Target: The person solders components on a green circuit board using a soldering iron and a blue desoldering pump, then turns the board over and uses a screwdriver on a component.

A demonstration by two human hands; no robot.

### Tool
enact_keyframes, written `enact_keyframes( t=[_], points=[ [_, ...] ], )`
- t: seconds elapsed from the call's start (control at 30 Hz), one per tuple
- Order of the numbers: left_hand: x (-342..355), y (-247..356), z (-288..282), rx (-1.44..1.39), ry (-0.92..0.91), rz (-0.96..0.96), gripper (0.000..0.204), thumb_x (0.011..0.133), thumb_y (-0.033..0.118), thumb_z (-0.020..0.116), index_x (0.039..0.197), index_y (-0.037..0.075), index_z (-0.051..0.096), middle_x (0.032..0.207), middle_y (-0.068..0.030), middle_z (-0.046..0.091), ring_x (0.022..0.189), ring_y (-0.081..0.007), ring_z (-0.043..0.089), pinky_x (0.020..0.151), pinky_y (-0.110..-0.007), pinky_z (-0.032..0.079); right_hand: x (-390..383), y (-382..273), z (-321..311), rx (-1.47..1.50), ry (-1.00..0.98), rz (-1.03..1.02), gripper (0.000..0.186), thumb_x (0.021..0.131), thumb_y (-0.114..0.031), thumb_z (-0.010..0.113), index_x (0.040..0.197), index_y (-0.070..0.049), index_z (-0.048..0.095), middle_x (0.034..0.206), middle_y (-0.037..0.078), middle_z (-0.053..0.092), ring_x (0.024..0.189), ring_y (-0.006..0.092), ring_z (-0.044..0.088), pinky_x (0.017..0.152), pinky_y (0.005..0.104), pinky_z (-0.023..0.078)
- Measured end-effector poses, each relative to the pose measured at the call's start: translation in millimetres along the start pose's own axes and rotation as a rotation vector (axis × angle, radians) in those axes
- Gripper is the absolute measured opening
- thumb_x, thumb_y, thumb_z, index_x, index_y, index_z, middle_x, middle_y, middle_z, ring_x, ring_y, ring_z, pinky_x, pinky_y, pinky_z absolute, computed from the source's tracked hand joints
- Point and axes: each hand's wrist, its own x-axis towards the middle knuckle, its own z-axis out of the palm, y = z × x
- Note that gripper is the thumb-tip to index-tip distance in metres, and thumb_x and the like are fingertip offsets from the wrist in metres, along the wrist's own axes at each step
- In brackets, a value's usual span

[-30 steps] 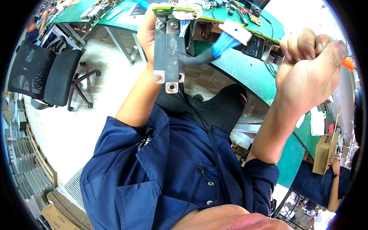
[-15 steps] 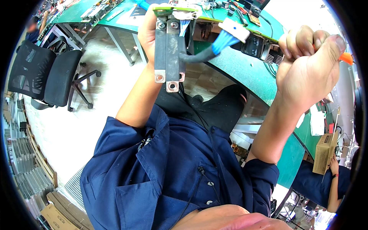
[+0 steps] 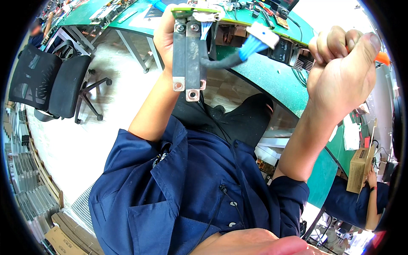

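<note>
My left hand [image 3: 165, 40] grips the left end of a green circuit board [image 3: 244, 22], held up edge-on over the front of the bench. From that end hang two dark flat bars [image 3: 185, 59] with screws at the top and copper-coloured holed tabs at the bottom. A blue-wired cable with a white connector [image 3: 263, 36] dangles beside them. Black cylindrical parts [image 3: 279, 49] sit under the board farther right. My right hand [image 3: 342, 70] is closed in a fist by the board's right end, around an orange-handled tool [image 3: 382, 58]. The tool's working end is hidden.
The green-topped bench [image 3: 263, 78] runs behind and right, with hand tools [image 3: 267, 19] and cables at its back. A black office chair [image 3: 66, 87] stands left. At the right, another person's arm [image 3: 372, 199] reaches to a cardboard box [image 3: 359, 170].
The hanging cable and its connector have shifted slightly right. My right hand has turned a little, with the orange tool moving slightly up. The other person's arm has moved a little.
</note>
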Motion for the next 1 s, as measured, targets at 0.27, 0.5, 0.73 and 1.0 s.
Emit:
enact_keyframes(
  t=[0.27, 0.5, 0.73, 1.0],
  points=[
    [3.7, -12.5, 22.0, 0.374, 0.104, 0.083, 0.030, 0.092, 0.017, 0.046, 0.120, 0.006, 0.050, 0.118, -0.0054, 0.055, 0.111, -0.0176, 0.051, 0.092, -0.028, 0.042, -0.7, 2.4, -5.0, 0.006, -0.029, -0.040, 0.047, 0.096, -0.044, 0.036, 0.064, -0.011, 0.026, 0.056, 0.001, 0.024, 0.052, 0.0118, 0.023, 0.050, 0.0294, 0.023],
    [46.0, -86.3, 129.7, 1.177, -0.198, 0.483, 0.023, 0.083, 0.009, 0.061, 0.103, -0.001, 0.053, 0.090, -0.0104, 0.065, 0.073, -0.0103, 0.062, 0.062, -0.020, 0.050, -21.4, 17.3, -17.2, 0.106, -0.058, -0.137, 0.050, 0.092, -0.057, 0.035, 0.070, -0.014, 0.024, 0.059, 0.001, 0.023, 0.054, 0.0126, 0.021, 0.054, 0.0307, 0.023],
    [53.4, -67.6, 125.6, 1.553, -0.388, 0.598, 0.017, 0.084, 0.010, 0.058, 0.093, -0.003, 0.056, 0.087, -0.0134, 0.065, 0.075, -0.0160, 0.063, 0.070, -0.026, 0.051, -31.4, 29.9, -35.9, 0.327, -0.181, -0.222, 0.050, 0.091, -0.061, 0.029, 0.071, -0.015, 0.025, 0.058, -0.002, 0.024, 0.053, 0.0112, 0.025, 0.054, 0.0294, 0.026],
    [48.9, -71.2, 135.5, 1.536, -0.400, 0.579, 0.020, 0.084, 0.011, 0.059, 0.096, -0.005, 0.056, 0.088, -0.0157, 0.065, 0.082, -0.0205, 0.066, 0.073, -0.027, 0.051, -49.1, 39.7, -40.0, 0.217, -0.264, -0.416, 0.053, 0.089, -0.064, 0.023, 0.079, -0.013, 0.035, 0.065, 0.003, 0.038, 0.060, 0.0188, 0.044, 0.066, 0.0406, 0.041]
  ],
)
